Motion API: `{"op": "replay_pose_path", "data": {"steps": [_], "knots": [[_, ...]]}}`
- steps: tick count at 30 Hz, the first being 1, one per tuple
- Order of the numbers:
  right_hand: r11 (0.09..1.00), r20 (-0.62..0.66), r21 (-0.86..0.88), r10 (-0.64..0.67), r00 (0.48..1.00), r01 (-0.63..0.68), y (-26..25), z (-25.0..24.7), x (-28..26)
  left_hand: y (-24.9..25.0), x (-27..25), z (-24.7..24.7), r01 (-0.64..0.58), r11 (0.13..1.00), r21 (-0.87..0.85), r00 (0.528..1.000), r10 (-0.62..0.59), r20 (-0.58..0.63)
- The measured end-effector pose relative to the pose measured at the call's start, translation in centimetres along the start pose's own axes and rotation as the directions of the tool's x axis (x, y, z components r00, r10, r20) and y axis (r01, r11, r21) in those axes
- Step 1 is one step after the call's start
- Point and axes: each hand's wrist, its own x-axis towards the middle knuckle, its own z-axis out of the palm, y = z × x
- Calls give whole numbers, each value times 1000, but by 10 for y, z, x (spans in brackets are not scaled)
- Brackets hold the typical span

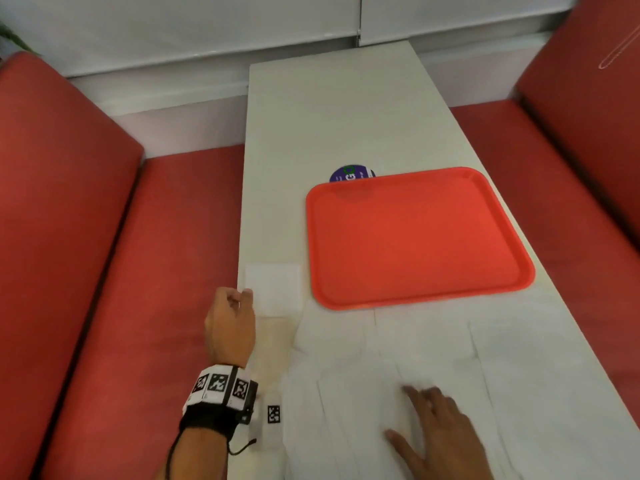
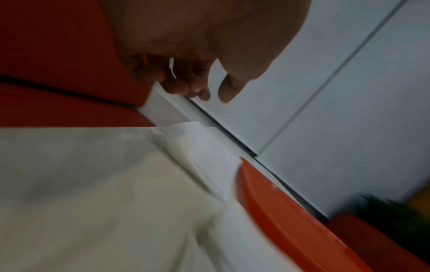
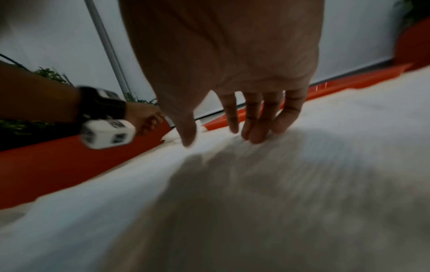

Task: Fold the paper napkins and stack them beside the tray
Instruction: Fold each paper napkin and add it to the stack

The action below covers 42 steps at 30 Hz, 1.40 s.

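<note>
napkins [image 1: 398, 358] on white table [image 1: 346, 116]

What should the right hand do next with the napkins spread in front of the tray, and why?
Probably pick one napkin from the spread sheets to fold. The right hand lies flat and open on them, the left hand holds nothing, and the folded stack sits left of the tray.
</note>
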Motion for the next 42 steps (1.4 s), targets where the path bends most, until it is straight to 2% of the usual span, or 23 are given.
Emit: {"op": "replay_pose_path", "data": {"steps": [2,3,5,7,8,9,13,15,17,19,20,22,23,24,28,32,33,38,42], "knots": [[999,39,-36,-19,999,20,-3,10,3,-3,-37,-5,-130,991,39,990,128,52],[1000,65,21,-10,998,8,-2,14,1,-4,-58,-4,-212,974,75,973,203,113],[991,71,136,-24,997,14,1,14,0,-10,-99,4,-404,904,136,892,356,279],[968,76,247,-55,996,35,0,9,0,-19,-130,18,-536,819,204,792,404,458],[959,69,281,-64,996,42,-1,7,0,-22,-141,24,-566,792,227,760,394,517],[948,41,315,-66,997,50,-1,5,-1,-23,-149,28,-562,792,239,753,371,543],[918,-33,396,1,999,12,-1,-13,-11,-13,-166,34,-443,867,226,824,294,485],[945,-57,325,-15,998,33,6,-22,-17,-11,-176,36,-446,858,257,818,273,507],[929,-87,364,-37,995,66,14,-30,-20,-9,-187,36,-458,846,274,810,270,520],[827,-79,560,-18,997,59,19,-41,-24,1,-198,33,-397,883,252,838,237,491],[755,-54,654,-9,999,42,20,-48,-26,9,-204,30,-323,920,224,858,184,480],[608,-24,793,-2,1000,20,20,-62,-31,27,-216,24,-80,996,43,868,49,495],[548,-29,836,0,1000,24,20,-68,-34,37,-222,21,48,996,-82,853,2,522],[496,-34,868,14,999,23,20,-75,-36,45,-228,18,134,973,-188,835,-8,550],[312,-18,950,83,996,-9,24,-93,-43,65,-242,11,286,854,-435,819,19,574],[256,28,965,97,995,-52,29,-102,-47,71,-246,11,529,676,-513,740,-71,669],[251,37,966,106,994,-63,31,-103,-48,72,-247,11,541,663,-518,735,-74,674],[209,112,968,141,984,-141,41,-106,-53,78,-249,9,467,704,-535,780,-43,624],[211,86,970,167,982,-120,44,-110,-52,81,-245,3,437,726,-531,738,48,673]]}}
